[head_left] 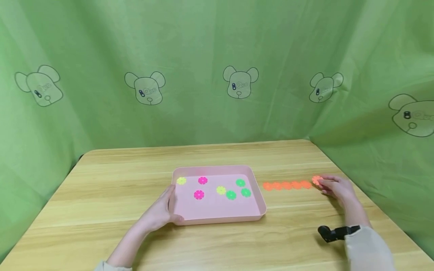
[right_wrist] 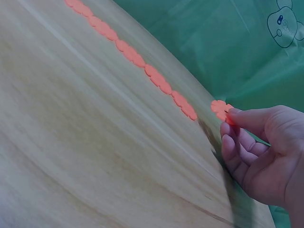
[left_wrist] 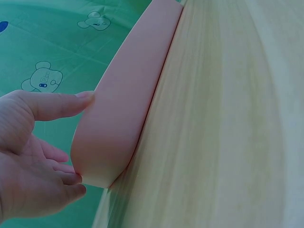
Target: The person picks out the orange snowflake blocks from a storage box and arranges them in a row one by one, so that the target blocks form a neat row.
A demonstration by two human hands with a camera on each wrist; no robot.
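Observation:
Between thumb and fingers, my right hand (head_left: pixel 339 188) pinches an orange notched flower-shaped disc (right_wrist: pixel 220 109), held just above the table. The disc is off the right end of a row of several orange discs (head_left: pixel 286 185) lying edge to edge on the table. My left hand (head_left: pixel 158 213) holds the near left corner of a shallow pink tray (head_left: pixel 220 219). Its thumb lies at the near rim and its fingers along the left wall, as the left wrist view also shows. Inside the tray lie yellow discs (head_left: pixel 181 181), pink discs (head_left: pixel 199 194) and green discs (head_left: pixel 231 195).
The wooden table (head_left: pixel 101 210) carries the tray near its middle and the row to the tray's right. A green curtain (head_left: pixel 193 124) with bear outlines hangs behind and along both sides. A black strap mount (head_left: pixel 333 234) sits on the right wrist.

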